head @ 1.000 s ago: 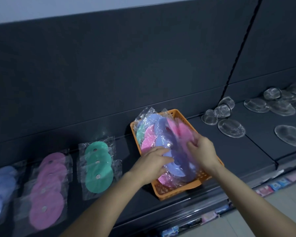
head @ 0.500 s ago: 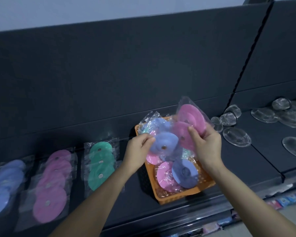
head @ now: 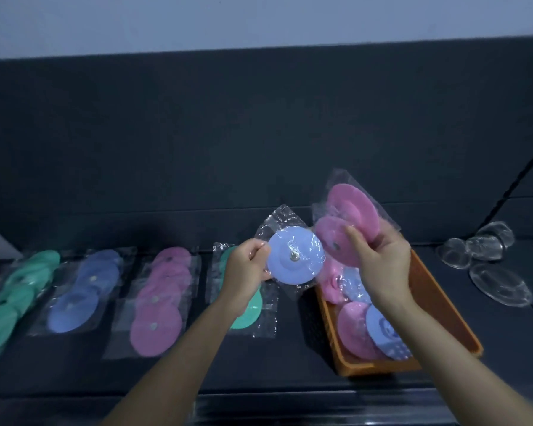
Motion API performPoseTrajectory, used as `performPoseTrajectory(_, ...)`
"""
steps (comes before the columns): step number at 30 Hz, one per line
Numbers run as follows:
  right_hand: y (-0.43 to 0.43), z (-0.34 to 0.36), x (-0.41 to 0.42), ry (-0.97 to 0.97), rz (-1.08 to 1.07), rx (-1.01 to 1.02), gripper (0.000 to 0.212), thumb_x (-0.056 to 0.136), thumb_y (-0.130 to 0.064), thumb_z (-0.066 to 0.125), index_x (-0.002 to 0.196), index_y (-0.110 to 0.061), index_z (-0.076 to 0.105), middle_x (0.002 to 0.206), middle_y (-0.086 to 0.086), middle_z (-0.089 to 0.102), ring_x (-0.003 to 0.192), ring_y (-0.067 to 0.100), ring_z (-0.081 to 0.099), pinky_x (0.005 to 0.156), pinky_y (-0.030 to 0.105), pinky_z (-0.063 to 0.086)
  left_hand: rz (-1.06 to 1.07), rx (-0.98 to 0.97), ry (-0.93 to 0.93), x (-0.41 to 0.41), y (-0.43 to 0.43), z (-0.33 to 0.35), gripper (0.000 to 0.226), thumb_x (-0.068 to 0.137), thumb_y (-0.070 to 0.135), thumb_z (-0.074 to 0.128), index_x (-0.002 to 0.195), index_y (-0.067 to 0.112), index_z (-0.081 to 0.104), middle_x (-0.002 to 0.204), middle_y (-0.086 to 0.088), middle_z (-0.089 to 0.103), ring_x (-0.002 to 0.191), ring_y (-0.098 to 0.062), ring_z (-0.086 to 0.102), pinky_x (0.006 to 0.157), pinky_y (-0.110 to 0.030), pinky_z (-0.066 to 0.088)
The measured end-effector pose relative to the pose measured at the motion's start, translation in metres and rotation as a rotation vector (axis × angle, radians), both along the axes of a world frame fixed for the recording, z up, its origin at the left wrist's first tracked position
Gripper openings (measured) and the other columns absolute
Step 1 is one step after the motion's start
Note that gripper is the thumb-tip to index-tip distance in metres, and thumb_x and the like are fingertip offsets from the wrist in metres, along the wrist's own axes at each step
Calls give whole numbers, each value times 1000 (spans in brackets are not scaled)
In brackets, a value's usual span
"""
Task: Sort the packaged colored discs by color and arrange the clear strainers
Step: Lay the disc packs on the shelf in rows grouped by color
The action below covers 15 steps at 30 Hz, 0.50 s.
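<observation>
My left hand (head: 246,269) pinches a packaged blue disc (head: 296,259) by its left edge, held above the shelf. My right hand (head: 379,259) grips two packaged pink discs (head: 348,219) above the orange basket (head: 437,318). More pink and blue packaged discs (head: 370,327) lie in the basket. On the dark shelf lie sorted rows: green discs (head: 13,293) at far left, blue discs (head: 83,290), pink discs (head: 160,302), and a second green row (head: 250,309) partly hidden by my left arm. Clear strainers (head: 486,259) sit at the right.
The dark back panel (head: 259,133) rises behind the shelf. The shelf's front edge (head: 290,395) runs along the bottom. A black divider (head: 514,179) slants down at the right, behind the strainers.
Both hands have lifted out of the basket and drawn apart, the left carrying the blue disc leftward, the right holding the pink ones. My view has swung left, showing more sorted rows.
</observation>
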State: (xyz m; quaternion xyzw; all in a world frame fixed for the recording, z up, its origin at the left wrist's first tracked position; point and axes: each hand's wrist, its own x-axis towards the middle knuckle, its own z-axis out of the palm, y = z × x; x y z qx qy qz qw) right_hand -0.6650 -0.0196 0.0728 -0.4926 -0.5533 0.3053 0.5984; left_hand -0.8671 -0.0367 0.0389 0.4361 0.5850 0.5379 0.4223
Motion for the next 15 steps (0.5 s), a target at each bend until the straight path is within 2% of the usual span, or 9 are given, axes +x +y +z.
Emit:
performPoseTrajectory(1,-1,-1,-9,1,8,-9,5,85,-22,67,88,-27,68,74,8,68,70,15,57,70,47,53,7,-13,1,-9,-3,0,17,92,12,48,80,8,59,81,-9,57,76,-21,56,53,-27,56)
performPoseTrajectory(3,-4,-4,-27,9,22,-36,2,84,-24,67,84,-22,67,70,13,65,67,14,54,66,48,52,25,-31,-26,-28,-11,-3,18,92,9,48,78,8,58,82,-11,56,77,-21,55,63,-34,58)
performPoseTrajectory(5,-8,-10,-47,17,38,-72,10,83,-27,67,87,-18,68,72,13,68,68,14,55,66,49,53,64,-58,-60,-49,-19,-6,17,93,8,48,78,6,56,82,-12,54,78,-21,55,71,-37,58)
performPoseTrajectory(7,-12,-17,-67,38,62,-112,12,84,-26,68,90,-15,68,74,14,69,68,14,57,65,48,53,111,-77,-101,-72,-28,-8,15,93,7,47,80,5,54,82,-13,51,79,-23,54,73,-40,57)
performPoseTrajectory(8,-15,-20,-77,39,70,-127,12,84,-24,69,90,-14,67,73,9,69,67,12,58,64,47,54,133,-79,-122,-83,-33,-10,14,92,5,46,79,5,53,81,-13,50,79,-23,53,74,-42,56)
performPoseTrajectory(10,-20,-26,-96,33,99,-161,12,85,-22,68,88,-10,66,72,5,68,65,12,57,63,46,53,168,-74,-143,-107,-43,-14,12,90,1,45,79,4,51,79,-11,45,77,-22,50,69,-38,57)
performPoseTrajectory(13,-29,-32,-127,7,161,-189,14,85,-17,67,86,-3,65,80,26,66,68,16,54,63,47,53,178,-97,-134,-143,-62,-24,9,90,1,46,82,3,51,80,-12,44,78,-23,50,67,-35,56)
performPoseTrajectory(15,-36,-35,-146,-27,187,-190,16,85,-15,67,86,1,65,84,31,64,67,19,55,64,50,53,233,-130,-146,-167,-74,-31,11,90,1,48,80,5,52,80,-13,49,78,-24,55,64,-33,58)
